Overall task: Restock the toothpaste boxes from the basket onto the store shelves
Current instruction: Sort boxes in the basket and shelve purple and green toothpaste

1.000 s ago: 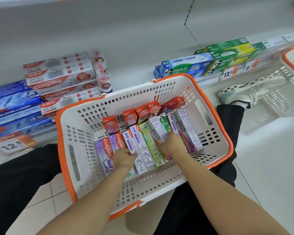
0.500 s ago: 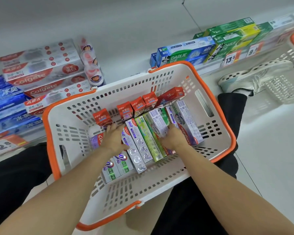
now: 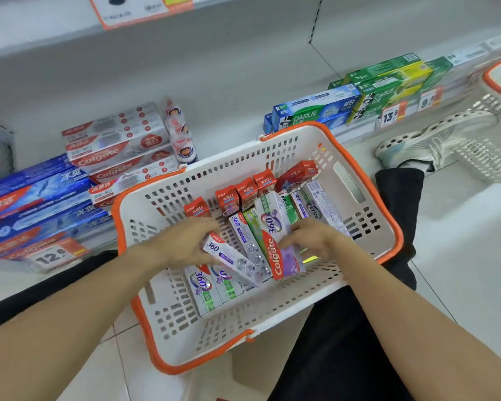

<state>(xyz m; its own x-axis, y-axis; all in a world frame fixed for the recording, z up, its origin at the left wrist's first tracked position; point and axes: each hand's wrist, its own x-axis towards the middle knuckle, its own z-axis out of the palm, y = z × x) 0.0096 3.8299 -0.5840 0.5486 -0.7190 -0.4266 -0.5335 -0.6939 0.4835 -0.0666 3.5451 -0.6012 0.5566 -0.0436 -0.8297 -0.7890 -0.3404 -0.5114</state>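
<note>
White plastic basket (image 3: 356,195) with orange rim, resting across the person's lap; both hands inside it. Left hand (image 3: 182,244): fingers curled round the top end of a white 360 box (image 3: 229,257), which lies tilted across two more 360 boxes (image 3: 211,285) at the basket's near-left side. Right hand (image 3: 313,241): fingers curled against the right side of a purple-and-red Colgate 360 box (image 3: 278,241), raised above the row beside it. Row of red boxes (image 3: 243,192) stands along the basket's far wall, upright. More boxes packed toward the far-right corner, touching each other.

Lower shelf (image 3: 229,131) behind the basket: red Colgate boxes (image 3: 113,146) and blue boxes (image 3: 38,198) at left edge, Darlie boxes (image 3: 315,110) at right. Price tags (image 3: 391,115) on the shelf's front edge.
</note>
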